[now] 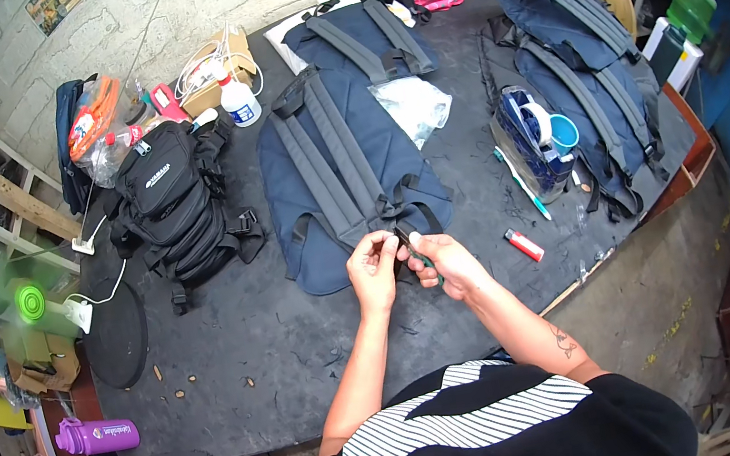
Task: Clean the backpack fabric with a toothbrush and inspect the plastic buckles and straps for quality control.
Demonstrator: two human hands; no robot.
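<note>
A dark blue backpack (400, 150) lies in front of me with its grey shoulder straps (314, 154) facing up. Over its lower edge, my left hand (374, 270) is closed in a pinch beside some black webbing; what the fingertips hold is too small to make out. My right hand (448, 264) grips small green-handled scissors (425, 261), whose dark tip points to the left fingertips. Both hands almost meet there, and the fingers partly cover the scissors and the webbing.
Another blue backpack (323, 37) lies behind, with clear plastic (417, 108) beside it. A black bag (172, 197) and spray bottle (237, 100) stand left. On the right are stacked backpacks (592, 84), a clear pouch (533, 161), a toothbrush (524, 184) and a red lighter (524, 246).
</note>
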